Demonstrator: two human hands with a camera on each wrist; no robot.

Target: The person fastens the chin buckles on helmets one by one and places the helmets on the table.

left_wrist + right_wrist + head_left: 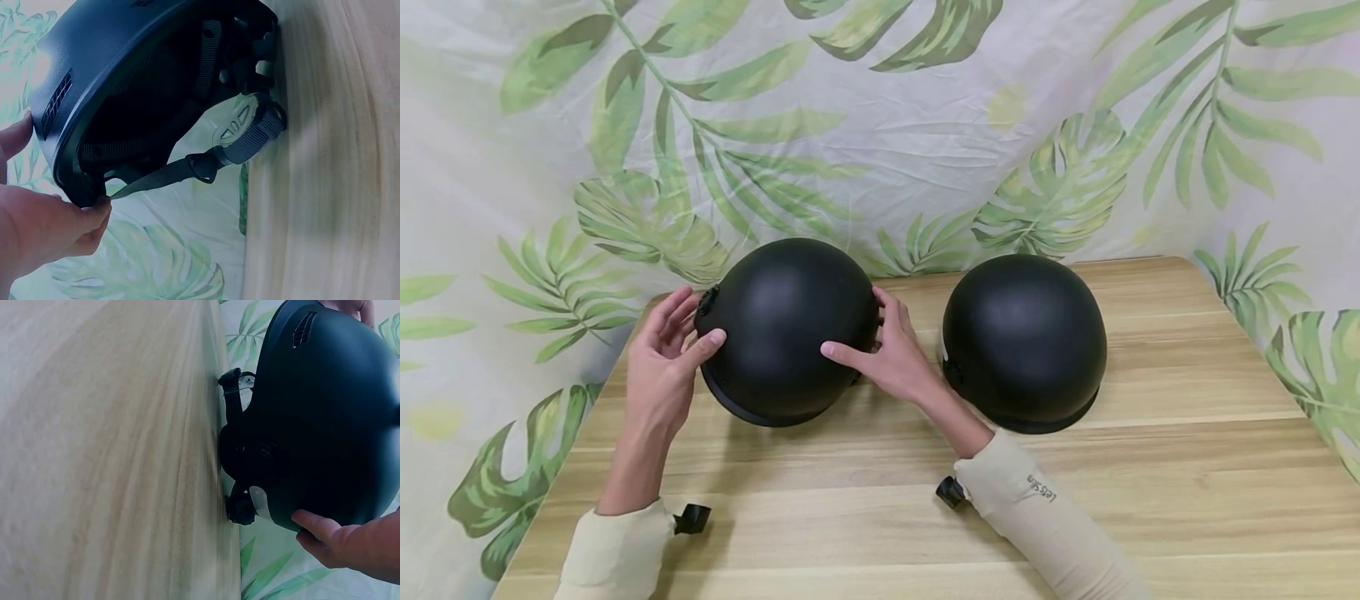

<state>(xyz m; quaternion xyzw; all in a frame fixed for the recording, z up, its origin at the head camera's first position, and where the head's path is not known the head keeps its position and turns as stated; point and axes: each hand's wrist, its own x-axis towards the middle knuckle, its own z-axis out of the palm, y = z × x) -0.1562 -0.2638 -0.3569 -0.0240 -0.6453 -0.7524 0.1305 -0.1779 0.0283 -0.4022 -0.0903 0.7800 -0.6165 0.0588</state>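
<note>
Both hands hold a matte black helmet (786, 325), dome upward and tilted, over the left part of the table. My left hand (658, 371) grips its left side; in the left wrist view the fingertips pinch the rim near a slotted vent (56, 103). My right hand (895, 354) holds the opposite side, thumb on the shell and fingers around the edge. Below the rim hangs a dark chin strap (165, 177) with a buckle, beside a pale oval piece (236, 125). Dark webbing (209, 56) shows inside the shell.
A second black helmet (1026, 333) sits dome up on the wooden table (1187, 467), to the right of my right hand. Behind the table hangs a leaf-print cloth (917, 117). Small black devices (692, 518) stick out from both sleeves.
</note>
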